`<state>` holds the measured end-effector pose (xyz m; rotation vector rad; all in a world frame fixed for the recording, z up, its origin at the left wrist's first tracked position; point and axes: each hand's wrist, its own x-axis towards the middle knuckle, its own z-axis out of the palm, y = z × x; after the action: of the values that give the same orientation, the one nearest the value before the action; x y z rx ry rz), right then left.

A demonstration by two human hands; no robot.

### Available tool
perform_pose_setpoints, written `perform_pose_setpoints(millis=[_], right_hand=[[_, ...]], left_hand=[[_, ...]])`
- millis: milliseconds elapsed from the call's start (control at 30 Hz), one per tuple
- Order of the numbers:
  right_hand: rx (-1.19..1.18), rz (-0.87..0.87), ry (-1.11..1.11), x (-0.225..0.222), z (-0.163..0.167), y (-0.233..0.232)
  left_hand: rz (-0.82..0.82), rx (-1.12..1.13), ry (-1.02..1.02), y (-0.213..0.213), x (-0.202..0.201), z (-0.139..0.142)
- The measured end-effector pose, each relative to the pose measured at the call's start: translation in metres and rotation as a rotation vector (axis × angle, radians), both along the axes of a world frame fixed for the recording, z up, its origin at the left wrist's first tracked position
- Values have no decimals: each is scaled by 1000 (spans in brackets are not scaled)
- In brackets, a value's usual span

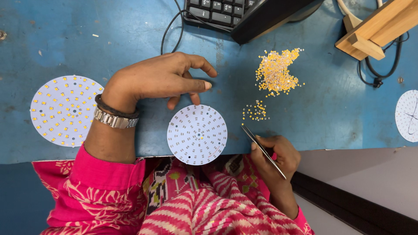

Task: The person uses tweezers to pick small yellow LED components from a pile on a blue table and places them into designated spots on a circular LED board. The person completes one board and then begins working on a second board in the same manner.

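We rest our left hand [159,80] loose on the blue table [331,117], fingertips just touching the far rim of the bare round LED board [197,134], seemingly to steady it at the table's near edge. Our right hand [275,157], right of that board, pinches a pair of tweezers [263,150] whose tip points toward the small cluster of yellow LED chips [255,111], with the larger chip pile [278,72] beyond. Well left of the bare board lies a populated LED board [65,110], apparently set aside.
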<state>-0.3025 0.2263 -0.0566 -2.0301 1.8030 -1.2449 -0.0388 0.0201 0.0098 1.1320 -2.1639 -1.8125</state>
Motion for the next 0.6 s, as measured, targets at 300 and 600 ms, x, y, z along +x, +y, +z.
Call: perform_pose_setpoints(millis=[300,600], right_hand=[[120,216,-140,14,3,-3],[265,522,-97,11,9,-27]], left_hand=[[-48,28,92,-1,-4,-9],[-154,148,121,5,-22,-16]])
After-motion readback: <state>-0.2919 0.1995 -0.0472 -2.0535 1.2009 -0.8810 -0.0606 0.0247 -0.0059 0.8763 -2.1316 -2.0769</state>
